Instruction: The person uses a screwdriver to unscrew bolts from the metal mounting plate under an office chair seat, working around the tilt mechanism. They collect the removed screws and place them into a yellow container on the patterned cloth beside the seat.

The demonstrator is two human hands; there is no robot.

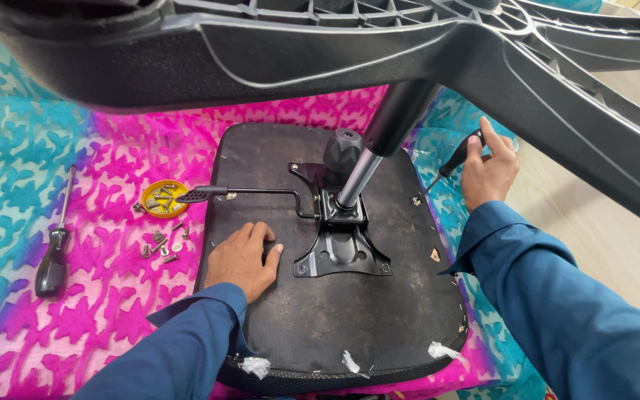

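An upside-down office chair seat (394, 311) lies on a pink and teal patterned cloth (105, 311). A black metal mechanism plate (342, 248) with a gas cylinder (357, 178) is fixed at its middle, and a lever (253, 192) sticks out to the left. My left hand (242, 259) rests flat on the seat's underside, just left of the plate. My right hand (489, 172) is off the seat's right edge, gripping a black-handled screwdriver (453, 159) whose shaft points toward the seat. The chair's black star base (438, 44) looms close above.
A yellow dish (163, 198) holds several screws, and more loose screws (161, 248) lie on the cloth beside it. A second black-handled screwdriver (55, 252) lies at the far left. Bare light floor shows to the right.
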